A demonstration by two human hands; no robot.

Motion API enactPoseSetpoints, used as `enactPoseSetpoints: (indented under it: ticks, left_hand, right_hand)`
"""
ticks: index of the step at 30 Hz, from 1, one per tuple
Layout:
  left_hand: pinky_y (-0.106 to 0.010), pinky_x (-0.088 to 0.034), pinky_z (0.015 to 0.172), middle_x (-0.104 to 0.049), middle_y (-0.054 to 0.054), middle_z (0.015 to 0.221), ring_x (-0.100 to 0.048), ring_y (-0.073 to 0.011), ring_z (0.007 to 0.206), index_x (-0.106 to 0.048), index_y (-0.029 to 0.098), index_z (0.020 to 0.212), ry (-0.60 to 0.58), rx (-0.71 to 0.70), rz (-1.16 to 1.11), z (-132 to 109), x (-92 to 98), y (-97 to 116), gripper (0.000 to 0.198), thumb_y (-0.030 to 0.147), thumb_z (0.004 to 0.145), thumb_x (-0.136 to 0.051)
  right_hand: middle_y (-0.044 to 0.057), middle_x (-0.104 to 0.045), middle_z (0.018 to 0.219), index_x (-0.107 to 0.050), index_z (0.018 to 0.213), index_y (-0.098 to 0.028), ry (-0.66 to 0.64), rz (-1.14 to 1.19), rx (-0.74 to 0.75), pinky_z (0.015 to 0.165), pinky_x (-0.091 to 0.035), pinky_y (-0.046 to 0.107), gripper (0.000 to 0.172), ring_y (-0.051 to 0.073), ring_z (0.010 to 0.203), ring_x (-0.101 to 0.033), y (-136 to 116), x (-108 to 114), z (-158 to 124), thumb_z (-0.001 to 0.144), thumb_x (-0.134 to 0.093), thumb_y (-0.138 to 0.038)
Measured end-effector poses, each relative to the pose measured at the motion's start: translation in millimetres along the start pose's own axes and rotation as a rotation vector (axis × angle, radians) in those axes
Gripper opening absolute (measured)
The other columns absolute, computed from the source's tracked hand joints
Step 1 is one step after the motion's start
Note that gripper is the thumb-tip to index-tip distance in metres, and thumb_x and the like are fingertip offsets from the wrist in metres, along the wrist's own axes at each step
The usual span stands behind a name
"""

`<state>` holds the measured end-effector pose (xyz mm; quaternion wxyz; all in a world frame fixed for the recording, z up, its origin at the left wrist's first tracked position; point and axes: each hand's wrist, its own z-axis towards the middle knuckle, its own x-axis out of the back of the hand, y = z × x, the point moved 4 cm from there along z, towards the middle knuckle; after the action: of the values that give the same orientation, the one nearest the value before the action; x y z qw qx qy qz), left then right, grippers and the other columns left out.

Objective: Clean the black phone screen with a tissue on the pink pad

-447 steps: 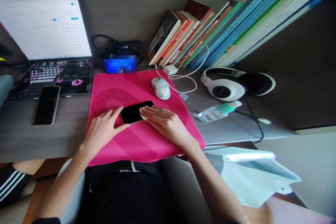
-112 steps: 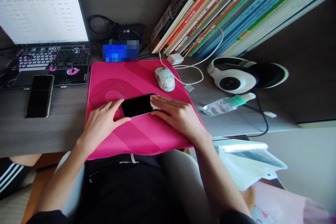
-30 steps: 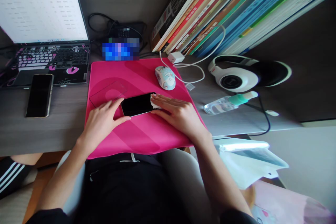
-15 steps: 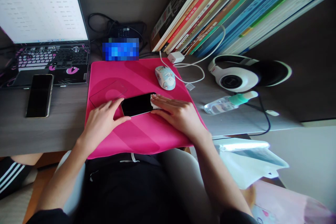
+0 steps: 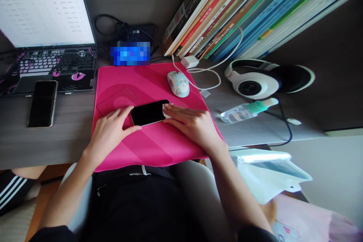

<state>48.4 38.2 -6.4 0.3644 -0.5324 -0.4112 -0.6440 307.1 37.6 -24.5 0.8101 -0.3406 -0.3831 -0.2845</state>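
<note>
A smartphone (image 5: 149,113) with a dark screen lies face up on a pink desk mat (image 5: 147,147). My left hand (image 5: 109,130) grips its left end between thumb and index finger. At the phone's right end, my right hand (image 5: 193,123) presses a small white wipe (image 5: 165,110) onto the glass; most of the wipe is hidden under the fingers. Just behind my left hand, a thin clear rectangular sheet (image 5: 117,100) rests on the mat.
A patterned mouse (image 5: 178,84) sits on the mat's far right. To the right are a spray bottle (image 5: 238,113), headphones (image 5: 255,81) and a white cable (image 5: 218,75). A laptop (image 5: 53,64) and second phone (image 5: 42,104) occupy the left; books (image 5: 204,19) lean behind.
My right hand's fingers, with the wipe under them, have shifted very slightly toward me at the phone's right end. My left hand and the phone stay in place.
</note>
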Motion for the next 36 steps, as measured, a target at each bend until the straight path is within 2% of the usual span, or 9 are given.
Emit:
enactPoseSetpoints:
  ticks: [10,36]
  left_hand:
    - [-0.04,-0.062,0.085,-0.069,-0.009,0.147,-0.075,-0.031,0.117,-0.049,0.024,0.158,0.003,-0.005,-0.002,0.3,-1.5,-0.9,0.07,0.057,0.099,-0.068]
    - [-0.038,-0.061,0.083,-0.069,-0.007,0.147,-0.075,-0.0309,0.117,-0.048,0.025,0.157,-0.002,-0.006,-0.001,0.8,-1.1,-0.3,0.069,0.058,0.099,-0.066]
  right_hand:
    - [0.003,-0.076,0.133,-0.079,0.128,-0.026,0.018,0.019,0.013,0.104,-0.065,0.044,0.027,0.029,0.122,-0.074,0.0,0.6,0.2,0.103,-0.068,-0.028]
    - [0.003,-0.076,0.133,-0.078,0.128,-0.026,0.022,-0.004,0.027,0.103,-0.066,0.041,0.026,0.028,0.122,-0.075,-0.9,0.8,0.2,0.103,-0.069,-0.028]
